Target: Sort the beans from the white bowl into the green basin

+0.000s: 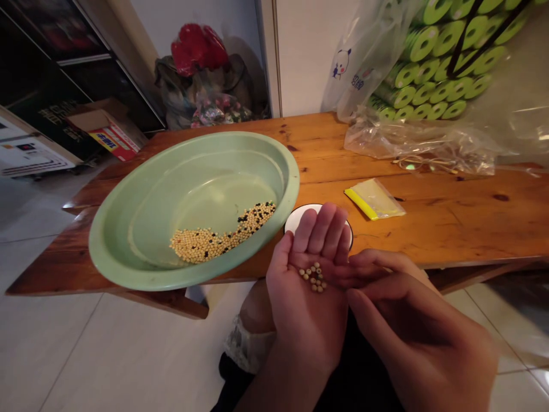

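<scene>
My left hand (311, 303) is palm up and slightly cupped, holding several small pale round beads (315, 284), a few with a dark dot like a hole. Close against its right edge is my right hand (407, 309), thumb and fingertips drawn together; whatever may be between them is hidden. Behind my left fingers, a white bowl (295, 217) with a dark rim is partly covered. To the left stands a large pale green basin (141, 200); many small yellowish and black round beads (206, 243) lie along its near side.
A clear zip bag (377, 197) with a yellow strip lies on the wooden table (317, 143). Farther back are crumpled clear plastic (429, 143) and green-wrapped rolls (446, 74). An open carton (111, 129) and a red bag (199, 48) are beyond the table's left end.
</scene>
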A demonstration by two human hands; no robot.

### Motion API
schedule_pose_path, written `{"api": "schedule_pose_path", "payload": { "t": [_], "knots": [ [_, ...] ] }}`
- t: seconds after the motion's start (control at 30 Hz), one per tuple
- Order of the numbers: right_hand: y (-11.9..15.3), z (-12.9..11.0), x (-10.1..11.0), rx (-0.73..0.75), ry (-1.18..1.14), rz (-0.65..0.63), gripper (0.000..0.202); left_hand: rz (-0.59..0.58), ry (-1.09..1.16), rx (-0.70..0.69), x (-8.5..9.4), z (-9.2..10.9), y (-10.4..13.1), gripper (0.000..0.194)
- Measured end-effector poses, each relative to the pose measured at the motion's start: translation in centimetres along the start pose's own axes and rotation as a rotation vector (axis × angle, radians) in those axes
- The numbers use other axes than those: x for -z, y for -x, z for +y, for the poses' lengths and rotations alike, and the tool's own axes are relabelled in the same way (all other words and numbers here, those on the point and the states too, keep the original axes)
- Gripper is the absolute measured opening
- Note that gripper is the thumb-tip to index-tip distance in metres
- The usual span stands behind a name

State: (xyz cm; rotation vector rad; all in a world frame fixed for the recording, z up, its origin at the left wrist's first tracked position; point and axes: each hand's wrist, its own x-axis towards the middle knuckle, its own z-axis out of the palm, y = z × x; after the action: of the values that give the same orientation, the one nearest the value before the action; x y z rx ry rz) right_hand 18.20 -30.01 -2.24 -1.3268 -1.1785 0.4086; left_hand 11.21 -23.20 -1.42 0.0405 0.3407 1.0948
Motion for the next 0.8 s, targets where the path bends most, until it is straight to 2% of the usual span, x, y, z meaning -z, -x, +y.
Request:
{"api": "schedule_pose_path", "payload": {
  "t": [0.1, 0.23, 0.57, 0.7, 0.8],
  "knots": [
    [-0.12, 0.2, 0.0, -0.012, -0.022, -0.03, 0.014, 0.034, -0.01, -0.016, 0.06, -0.04, -0.05, 0.049],
    [-0.13, 0.26, 0.2, -0.019, -0.026, -0.058, 0.013, 0.011, 0.006, -0.021, 0.01, -0.12, 0.01, 0.048],
    [-0.3, 0.24, 0.3, -0.027, 0.006, -0.031, 0.014, 0.066, -0.018, 0.016, -0.1, -0.27, -0.05, 0.05],
    [-0.2, 0.28, 0.51, 0.017, 0.058, -0.038, 0.013, 0.057, -0.015, 0.017, -0.03, -0.4, -0.07, 0.049],
    [0.23, 0.25, 0.84, 0.076, 0.18, -0.054, 0.01, 0.059, 0.013, 0.004, -0.02, -0.42, -0.15, 0.049]
  ]
}}
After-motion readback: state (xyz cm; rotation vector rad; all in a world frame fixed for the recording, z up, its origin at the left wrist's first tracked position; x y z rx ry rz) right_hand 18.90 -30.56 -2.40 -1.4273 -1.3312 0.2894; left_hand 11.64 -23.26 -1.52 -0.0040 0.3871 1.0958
